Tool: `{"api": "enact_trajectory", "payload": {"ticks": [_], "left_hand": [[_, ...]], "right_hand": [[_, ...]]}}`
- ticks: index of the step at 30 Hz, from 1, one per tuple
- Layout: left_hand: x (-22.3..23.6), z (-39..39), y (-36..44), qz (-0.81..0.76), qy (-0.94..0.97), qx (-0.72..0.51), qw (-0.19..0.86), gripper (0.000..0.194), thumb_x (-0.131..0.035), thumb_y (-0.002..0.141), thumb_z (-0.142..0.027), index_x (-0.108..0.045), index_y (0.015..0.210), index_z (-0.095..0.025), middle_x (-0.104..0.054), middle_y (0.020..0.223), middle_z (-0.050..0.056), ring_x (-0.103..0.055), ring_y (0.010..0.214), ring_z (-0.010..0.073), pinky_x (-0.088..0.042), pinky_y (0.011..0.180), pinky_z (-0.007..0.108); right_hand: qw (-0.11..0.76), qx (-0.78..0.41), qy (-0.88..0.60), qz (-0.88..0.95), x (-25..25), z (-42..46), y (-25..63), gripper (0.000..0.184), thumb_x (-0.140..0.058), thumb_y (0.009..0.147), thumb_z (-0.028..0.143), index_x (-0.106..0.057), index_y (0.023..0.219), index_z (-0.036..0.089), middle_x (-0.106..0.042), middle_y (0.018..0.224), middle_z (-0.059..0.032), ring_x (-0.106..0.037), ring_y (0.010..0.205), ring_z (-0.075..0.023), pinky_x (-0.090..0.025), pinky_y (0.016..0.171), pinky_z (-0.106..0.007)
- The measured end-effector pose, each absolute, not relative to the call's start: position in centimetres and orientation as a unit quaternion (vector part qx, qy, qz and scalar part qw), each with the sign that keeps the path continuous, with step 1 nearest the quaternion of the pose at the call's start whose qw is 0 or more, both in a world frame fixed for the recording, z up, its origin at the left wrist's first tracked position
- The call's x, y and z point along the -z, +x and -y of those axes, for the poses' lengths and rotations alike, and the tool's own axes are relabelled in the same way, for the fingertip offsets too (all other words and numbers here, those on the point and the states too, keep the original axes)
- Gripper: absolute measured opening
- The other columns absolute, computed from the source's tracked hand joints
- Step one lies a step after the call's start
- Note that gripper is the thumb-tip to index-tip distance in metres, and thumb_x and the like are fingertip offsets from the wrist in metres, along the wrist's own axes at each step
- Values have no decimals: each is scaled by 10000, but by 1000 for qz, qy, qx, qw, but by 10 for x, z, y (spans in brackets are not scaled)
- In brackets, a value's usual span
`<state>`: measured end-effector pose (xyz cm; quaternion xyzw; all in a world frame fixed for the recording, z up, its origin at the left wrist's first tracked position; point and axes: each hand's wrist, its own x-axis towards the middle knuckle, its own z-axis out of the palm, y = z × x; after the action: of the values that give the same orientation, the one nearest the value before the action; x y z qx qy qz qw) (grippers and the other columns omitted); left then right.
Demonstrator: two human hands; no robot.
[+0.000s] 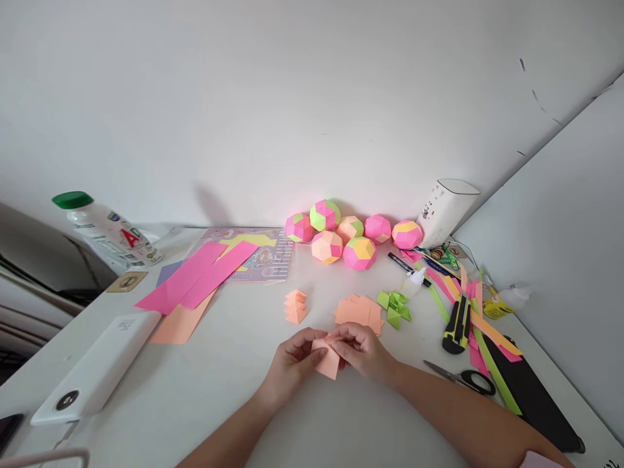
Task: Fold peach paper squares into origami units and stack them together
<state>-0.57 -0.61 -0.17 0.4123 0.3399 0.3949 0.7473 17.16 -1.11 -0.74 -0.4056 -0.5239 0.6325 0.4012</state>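
Note:
Between my two hands is a small peach paper square (327, 365), tilted above the table. My left hand (294, 361) pinches its left side, thumb on top. My right hand (363, 351) has thumb and fingers closed on its upper right edge; some fingertips are hidden behind the paper. Just beyond lies a loose pile of peach paper pieces (359, 311). To its left sits a short stack of folded peach units (295, 307), and to its right are several folded green units (396, 308).
Several multicoloured paper balls (359, 253) sit along the wall. Pink paper strips (195, 279) lie at left near a white power strip-like box (100, 364) and a bottle (107, 231). Scissors (461, 377), a box cutter (457, 325) and paper strips crowd the right.

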Motion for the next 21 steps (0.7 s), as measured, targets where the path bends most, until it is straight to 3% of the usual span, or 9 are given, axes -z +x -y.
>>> {"api": "enact_trajectory", "payload": {"ticks": [6,21], "left_hand": [[-3,6,-5,-343,445,-394,728,216,-657,749,-302,-645,941,-204,-675,770,32,-642,758,195,-510,712,346],[4,5,-6,-352,456,-405,710,216,-692,716,-289,-654,901,-185,-618,629,-25,-594,594,128,-474,576,248]], "right_hand": [[397,-609,-404,555,8,12,172,258,-568,830,407,-561,953,181,-593,750,-5,-557,586,-106,-488,584,-262],[400,-585,-405,578,13,12,171,240,-569,831,382,-540,948,174,-607,779,-7,-580,585,-104,-493,581,-258]]}}
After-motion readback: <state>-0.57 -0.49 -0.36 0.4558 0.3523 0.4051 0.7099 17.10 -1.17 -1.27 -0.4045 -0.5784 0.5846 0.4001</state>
